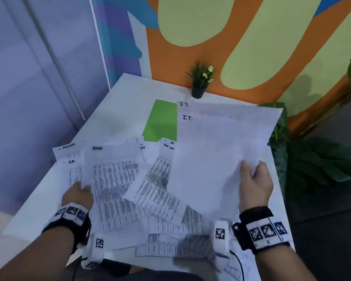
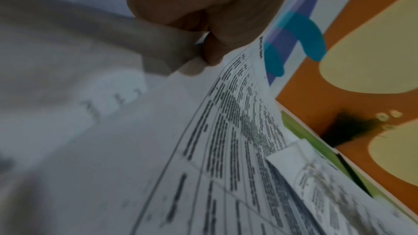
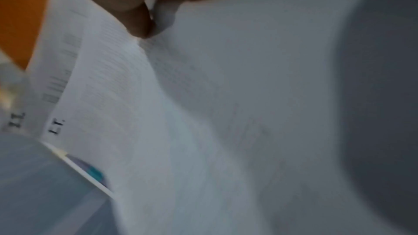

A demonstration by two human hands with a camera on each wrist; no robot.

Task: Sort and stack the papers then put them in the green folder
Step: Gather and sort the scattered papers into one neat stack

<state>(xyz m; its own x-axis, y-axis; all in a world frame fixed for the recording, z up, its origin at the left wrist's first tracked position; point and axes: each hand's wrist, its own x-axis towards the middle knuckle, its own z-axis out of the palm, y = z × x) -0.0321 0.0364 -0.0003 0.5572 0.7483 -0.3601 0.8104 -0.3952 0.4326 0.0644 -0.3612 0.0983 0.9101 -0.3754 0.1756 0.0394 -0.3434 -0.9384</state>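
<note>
Right hand (image 1: 255, 183): pinching the near right corner of two raised sheets headed "I.T." (image 1: 221, 151), thumb on top; holding them tilted above the surface (image 1: 128, 92), partly covering the green folder (image 1: 160, 120).
Left hand (image 1: 78, 196): gripping the left edge of a printed sheet headed "ADMIN" (image 1: 114, 183), lifting its near edge off the loose papers (image 1: 166, 201); possibly holding a second sheet too, left wrist view being blurred.
Loose papers: lying fanned and overlapping across the near surface, headings "ADMIN" and "HR" showing.
Green folder: lying flat at the far middle, near a small potted plant (image 1: 200, 82) standing by the wall.
</note>
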